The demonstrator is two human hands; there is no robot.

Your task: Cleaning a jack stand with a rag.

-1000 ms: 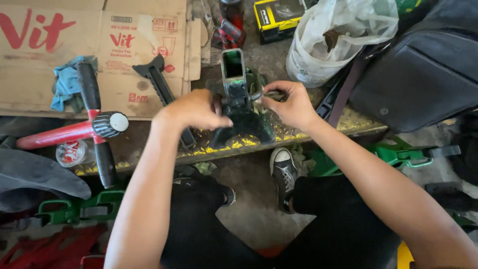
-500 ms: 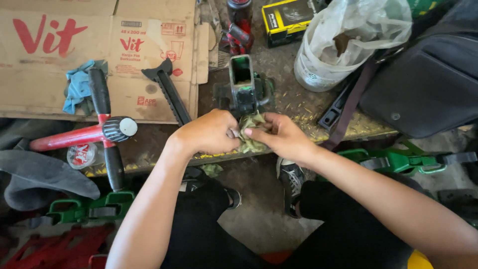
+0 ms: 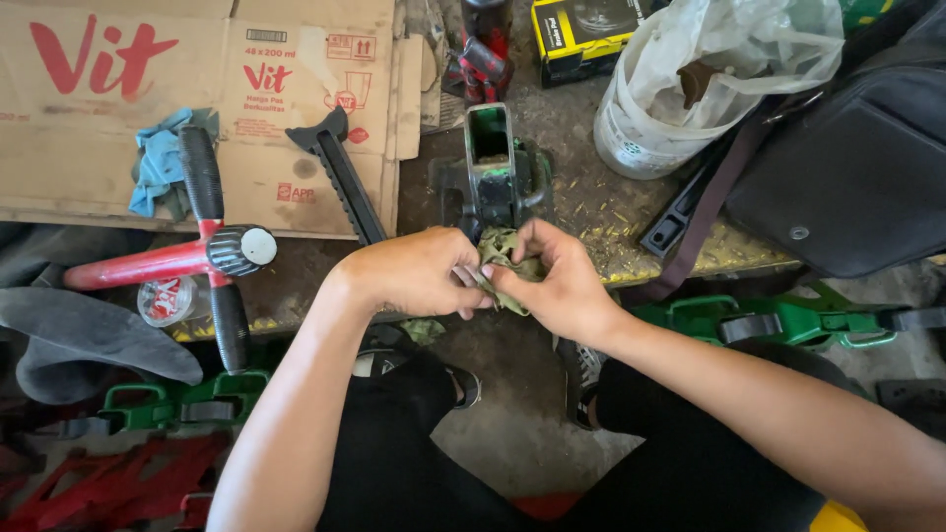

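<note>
Two hands meet on one small green rag (image 3: 505, 258): your left hand (image 3: 414, 274) and right hand (image 3: 554, 284) each have a grip pinching its crumpled cloth between them, just in front of the green metal housing (image 3: 493, 167) on the counter (image 3: 601, 212). It looks light, limp, maybe greasy; hold bunched folds.

I see a flattened brown carton (image 3: 118, 108) with red print top left, and a yellow-black box (image 3: 581, 34) at top centre.

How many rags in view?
2. A crumpled olive-green rag is gripped between the left hand and right hand; a blue rag lies on the flattened cardboard box. Others may be hidden.
</note>
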